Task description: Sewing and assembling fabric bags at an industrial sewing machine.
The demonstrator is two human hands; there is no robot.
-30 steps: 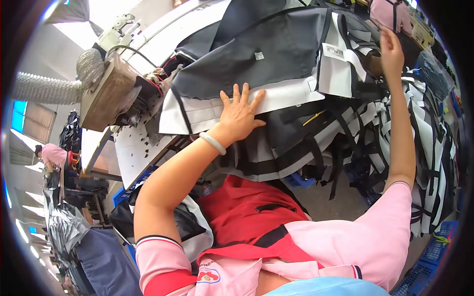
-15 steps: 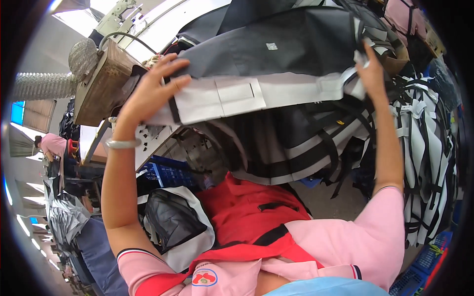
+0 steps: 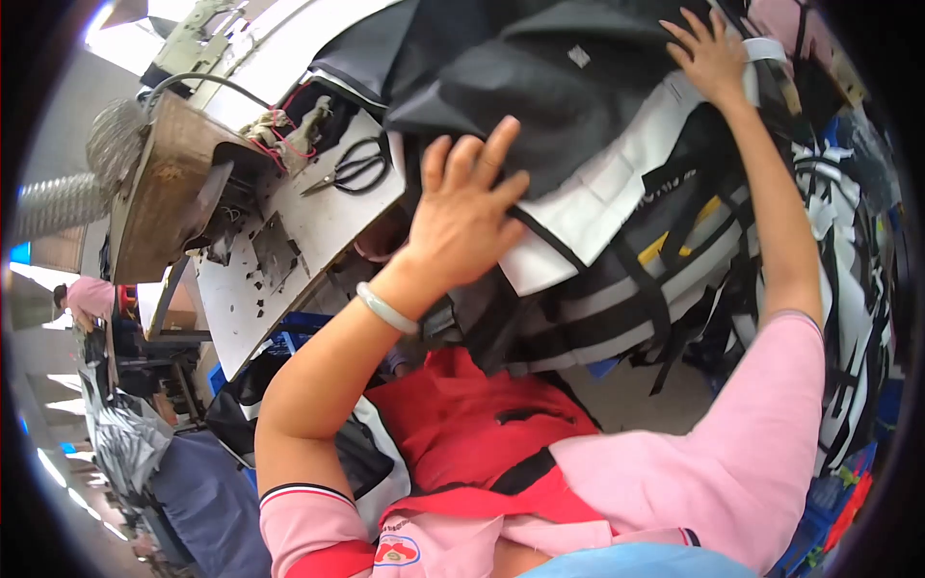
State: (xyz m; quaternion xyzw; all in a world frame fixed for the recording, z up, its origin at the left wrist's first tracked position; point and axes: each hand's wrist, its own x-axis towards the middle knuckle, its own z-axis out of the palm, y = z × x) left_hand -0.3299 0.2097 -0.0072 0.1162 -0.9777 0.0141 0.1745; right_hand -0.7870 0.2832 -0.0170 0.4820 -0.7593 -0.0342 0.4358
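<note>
At the left edge, a ribbed hose (image 3: 60, 207) leads toward a worn wooden box (image 3: 159, 197); below, a co-worker in a pink top (image 3: 92, 297) bends forward. Dark blue cloth (image 3: 207, 501) hangs in the lower left of the frame. A pale machine (image 3: 188, 43) stands in the upper left. Right of the box, a white tabletop (image 3: 301, 228) carries dark scraps (image 3: 275, 255) and black-handled scissors (image 3: 334, 180), which lie with the blades toward the left.

Near the centre, the left hand (image 3: 467, 207), a pale bangle (image 3: 387, 310) on its wrist, is over the near left part of a black panel (image 3: 540, 101). Its fingers are spread and slightly bent, clasping nothing; whether they press on the panel I cannot tell. The panel fills the upper middle of the frame, a white band (image 3: 617, 183) along its near edge. Below, a red apron (image 3: 462, 424) covers the wearer's front.

In the upper right, the right hand (image 3: 713, 63) is at the panel's far right part, fingers fanned out and unclenched. Farther right hang black-and-white pieces (image 3: 848, 260), above a blue crate (image 3: 809, 530).
</note>
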